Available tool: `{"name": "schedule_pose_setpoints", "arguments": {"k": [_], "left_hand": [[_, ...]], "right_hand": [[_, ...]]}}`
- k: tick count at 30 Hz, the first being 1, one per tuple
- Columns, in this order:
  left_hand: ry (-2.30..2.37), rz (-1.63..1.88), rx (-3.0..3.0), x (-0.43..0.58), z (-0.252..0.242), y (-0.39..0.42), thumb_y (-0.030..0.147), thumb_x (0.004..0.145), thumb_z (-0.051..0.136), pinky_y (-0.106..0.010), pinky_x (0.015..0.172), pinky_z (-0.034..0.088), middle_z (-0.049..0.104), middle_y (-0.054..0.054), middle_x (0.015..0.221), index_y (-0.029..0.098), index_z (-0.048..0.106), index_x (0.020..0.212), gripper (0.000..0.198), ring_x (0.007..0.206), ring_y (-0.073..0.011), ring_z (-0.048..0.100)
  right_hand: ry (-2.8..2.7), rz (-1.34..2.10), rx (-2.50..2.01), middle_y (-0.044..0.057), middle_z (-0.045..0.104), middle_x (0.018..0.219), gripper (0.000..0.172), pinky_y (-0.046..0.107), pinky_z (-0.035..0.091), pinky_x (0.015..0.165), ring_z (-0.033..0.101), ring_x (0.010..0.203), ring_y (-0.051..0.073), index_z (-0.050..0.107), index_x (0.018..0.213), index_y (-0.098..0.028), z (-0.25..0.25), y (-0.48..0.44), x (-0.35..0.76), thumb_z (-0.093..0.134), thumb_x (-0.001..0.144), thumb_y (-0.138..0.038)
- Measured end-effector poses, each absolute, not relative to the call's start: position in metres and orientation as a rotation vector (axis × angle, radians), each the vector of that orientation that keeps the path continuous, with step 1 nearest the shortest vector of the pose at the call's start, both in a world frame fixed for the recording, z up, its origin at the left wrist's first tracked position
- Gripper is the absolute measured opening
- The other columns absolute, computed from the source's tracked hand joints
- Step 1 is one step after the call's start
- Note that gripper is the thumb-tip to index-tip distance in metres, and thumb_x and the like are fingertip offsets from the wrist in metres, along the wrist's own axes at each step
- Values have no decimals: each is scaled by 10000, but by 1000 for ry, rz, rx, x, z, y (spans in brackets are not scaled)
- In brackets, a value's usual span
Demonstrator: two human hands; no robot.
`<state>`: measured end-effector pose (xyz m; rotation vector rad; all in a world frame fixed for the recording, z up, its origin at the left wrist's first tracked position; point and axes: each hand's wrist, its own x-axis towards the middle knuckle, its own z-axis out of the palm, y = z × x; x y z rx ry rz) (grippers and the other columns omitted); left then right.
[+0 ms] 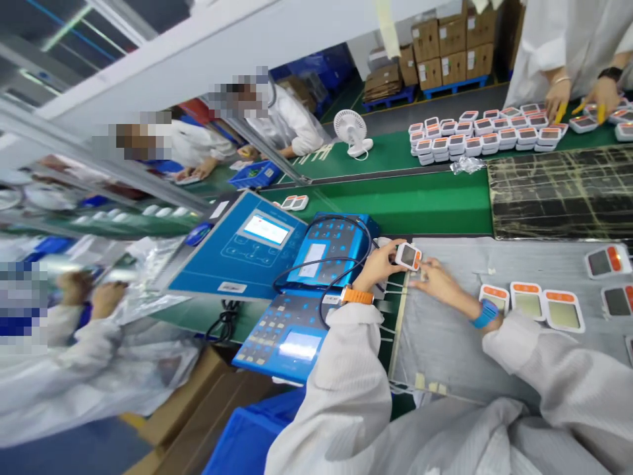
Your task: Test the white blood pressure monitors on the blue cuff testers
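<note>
On the grey mat (pixel 445 349), by its edge nearest the blue tester (pixel 329 254), the left hand (pixel 376 265) holds a white device (pixel 408 256) up, fingers curled round its side, screen left uncovered; the right hand (pixel 438 280), loosely open, holds nothing, fingertips just beside the device.

Single head-worn camera, close above the near green workbench (pixel 395 211), faces forward and down, frame strongly rolled, onto the left hand (pixel 378 265) and right hand (pixel 438 280); far benches lie beyond.
</note>
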<state>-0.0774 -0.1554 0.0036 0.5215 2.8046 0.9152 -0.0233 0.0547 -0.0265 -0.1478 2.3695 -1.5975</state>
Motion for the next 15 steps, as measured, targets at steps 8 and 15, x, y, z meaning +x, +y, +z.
{"name": "schedule_pose_setpoints", "arguments": {"k": [8, 15], "left_hand": [[2952, 524, 511, -76, 1, -144, 298, 661, 891, -312, 795, 512, 719, -31, 954, 250, 559, 1324, 744, 887, -243, 701], [3009, 402, 350, -67, 8, -128, 324, 713, 865, -336, 803, 524, 708, -58, 1002, 246, 501, 1384, 768, 932, -275, 700]], "right_hand": [[3051, -690, -297, 210, 556, 1451, 547, 580, 306, 1170, 453, 1401, 378, 606, 1371, -138, -52, 211, 71, 616, 927, -457], [3128, -536, -422, 275, 443, 1533, 752, 593, 175, 1230, 338, 1480, 388, 486, 1460, -34, -66, 202, 87, 534, 954, -589]]}}
